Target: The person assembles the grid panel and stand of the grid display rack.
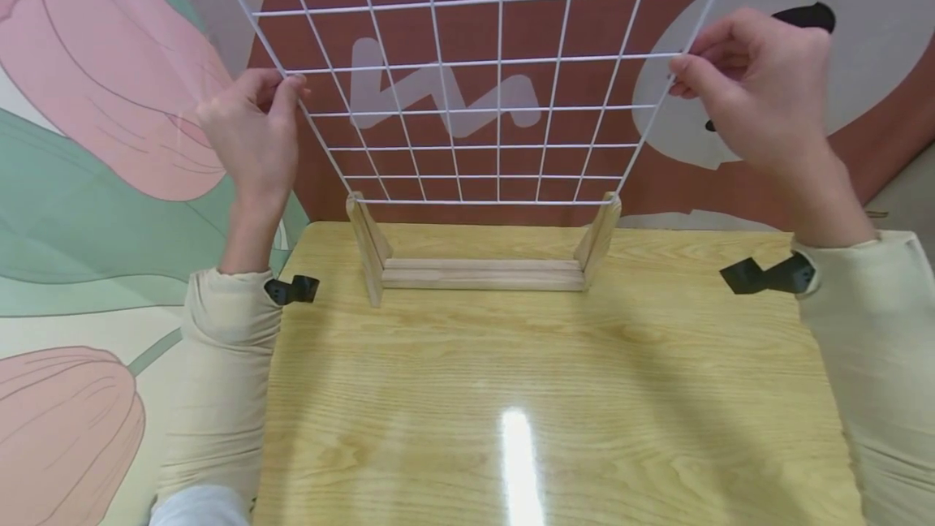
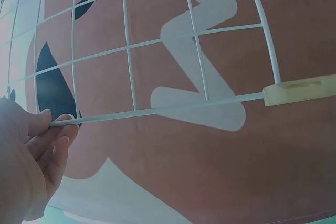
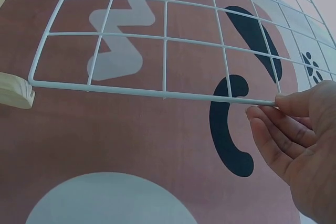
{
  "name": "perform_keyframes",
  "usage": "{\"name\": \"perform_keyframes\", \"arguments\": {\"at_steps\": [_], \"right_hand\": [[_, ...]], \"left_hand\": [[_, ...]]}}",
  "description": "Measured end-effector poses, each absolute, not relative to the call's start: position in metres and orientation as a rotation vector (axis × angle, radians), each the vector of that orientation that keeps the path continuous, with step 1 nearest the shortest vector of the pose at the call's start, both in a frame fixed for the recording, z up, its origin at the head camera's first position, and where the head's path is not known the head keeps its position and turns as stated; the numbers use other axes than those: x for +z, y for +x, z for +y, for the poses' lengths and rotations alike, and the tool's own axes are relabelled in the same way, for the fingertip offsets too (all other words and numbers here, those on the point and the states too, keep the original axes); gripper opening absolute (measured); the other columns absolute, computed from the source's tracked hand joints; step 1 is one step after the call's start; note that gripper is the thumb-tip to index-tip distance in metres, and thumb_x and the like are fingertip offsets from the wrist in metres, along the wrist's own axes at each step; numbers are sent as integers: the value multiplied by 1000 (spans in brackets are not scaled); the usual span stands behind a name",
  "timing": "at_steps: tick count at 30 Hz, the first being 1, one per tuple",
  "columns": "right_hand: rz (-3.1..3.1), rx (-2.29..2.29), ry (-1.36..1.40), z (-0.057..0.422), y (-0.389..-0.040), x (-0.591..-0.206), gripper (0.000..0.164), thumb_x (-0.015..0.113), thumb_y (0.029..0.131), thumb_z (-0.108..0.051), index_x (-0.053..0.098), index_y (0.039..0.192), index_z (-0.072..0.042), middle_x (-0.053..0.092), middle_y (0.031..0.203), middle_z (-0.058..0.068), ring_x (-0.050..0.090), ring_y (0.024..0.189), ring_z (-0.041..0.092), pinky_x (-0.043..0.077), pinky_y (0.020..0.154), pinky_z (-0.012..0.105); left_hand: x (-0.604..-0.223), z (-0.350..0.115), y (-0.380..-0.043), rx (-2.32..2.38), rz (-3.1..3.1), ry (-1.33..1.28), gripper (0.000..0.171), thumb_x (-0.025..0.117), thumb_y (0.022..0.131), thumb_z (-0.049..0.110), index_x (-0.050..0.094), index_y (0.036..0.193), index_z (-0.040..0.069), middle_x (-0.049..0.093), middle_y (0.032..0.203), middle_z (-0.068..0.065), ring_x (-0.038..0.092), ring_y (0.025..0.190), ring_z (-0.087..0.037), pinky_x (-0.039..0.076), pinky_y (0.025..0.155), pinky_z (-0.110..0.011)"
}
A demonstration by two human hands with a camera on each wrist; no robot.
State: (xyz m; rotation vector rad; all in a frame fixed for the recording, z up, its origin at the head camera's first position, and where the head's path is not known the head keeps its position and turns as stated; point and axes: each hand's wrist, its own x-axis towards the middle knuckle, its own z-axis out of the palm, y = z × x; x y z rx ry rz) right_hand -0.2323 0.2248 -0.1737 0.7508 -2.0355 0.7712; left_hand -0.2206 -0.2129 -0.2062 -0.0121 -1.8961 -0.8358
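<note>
A white wire grid panel (image 1: 500,109) stands upright in the middle of the head view, its top beyond the frame. Its bottom corners meet the two side pieces of a wooden stand (image 1: 482,274) on the table. With thumb and fingers, my left hand (image 1: 256,124) pinches the panel's left edge wire. On the opposite side my right hand (image 1: 767,96) pinches the right edge wire at about the same height. Each wrist view shows the edge wire between thumb and fingertips, and an end of the wooden stand (image 2: 299,90) at the panel's lower corner.
The stand rests near the back edge of a wood-grain table (image 1: 438,396). Behind it hangs a brown backdrop (image 1: 307,161) with printed shapes. A floral-patterned cloth (image 1: 73,209) lies to the left. Black wrist straps (image 1: 767,274) stick out from both sleeves.
</note>
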Motion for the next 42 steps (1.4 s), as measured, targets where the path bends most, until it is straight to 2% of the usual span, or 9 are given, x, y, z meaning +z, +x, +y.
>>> {"name": "perform_keyframes", "arguments": {"at_steps": [5, 10, 15, 19, 23, 31, 37, 42], "right_hand": [[-2085, 826, 687, 227, -231, -176, 21, 70, 98, -5, 66, 103, 15, 56, 88, -41, 59, 77, -18, 46, 75, 4], [-2107, 892, 652, 227, -229, -178, 21, 71, 97, -5, 65, 102, 15, 57, 84, -40, 62, 75, -15, 46, 73, 5], [-2132, 957, 636, 226, -229, -180, 13, 69, 99, -6, 67, 102, 6, 61, 83, -34, 64, 74, -9, 47, 72, 7], [-2167, 988, 606, 226, -229, -186, 11, 67, 101, -11, 68, 100, 0, 63, 82, -32, 64, 73, -8, 48, 74, 7], [-2185, 1000, 589, 229, -231, -197, 14, 68, 101, -11, 67, 98, 3, 63, 81, -33, 64, 72, -9, 48, 72, 8], [-2154, 991, 635, 231, -233, -208, 21, 67, 101, -7, 64, 102, 14, 62, 83, -34, 64, 72, -9, 48, 73, 7], [-2134, 994, 648, 231, -234, -210, 20, 68, 100, -5, 64, 102, 15, 63, 86, -33, 64, 72, -9, 49, 75, 7], [-2148, 985, 641, 231, -236, -211, 19, 68, 100, -6, 65, 102, 13, 64, 86, -31, 64, 72, -9, 49, 75, 7]], "left_hand": [[-207, -212, -222, -859, -1881, -21, 23, 68, 102, 20, 81, 98, 1, 79, 92, -9, 48, 58, 14, 29, 58, -17], [-208, -212, -222, -905, -1870, -31, 22, 69, 101, 19, 81, 99, 1, 79, 91, -9, 56, 65, 14, 32, 59, -16], [-210, -213, -222, -947, -1882, -33, 23, 68, 102, 20, 79, 102, -1, 79, 93, -9, 59, 70, 13, 37, 62, -15], [-213, -213, -222, -992, -1928, -31, 22, 68, 102, 20, 77, 105, -1, 79, 96, -11, 58, 71, 7, 38, 63, -15], [-220, -211, -222, -998, -1946, -68, 24, 68, 102, 20, 77, 106, -2, 78, 96, -12, 57, 71, 4, 37, 64, -16], [-225, -209, -225, -969, -1920, -107, 24, 66, 103, 16, 75, 105, -6, 78, 94, -14, 53, 70, 9, 37, 65, -17], [-224, -207, -226, -982, -1942, -65, 24, 67, 102, 20, 77, 104, -2, 79, 95, -12, 56, 72, 7, 37, 67, -15], [-224, -208, -226, -972, -1949, -50, 24, 67, 103, 20, 77, 104, -2, 78, 96, -13, 55, 72, 7, 39, 68, -15]]}}
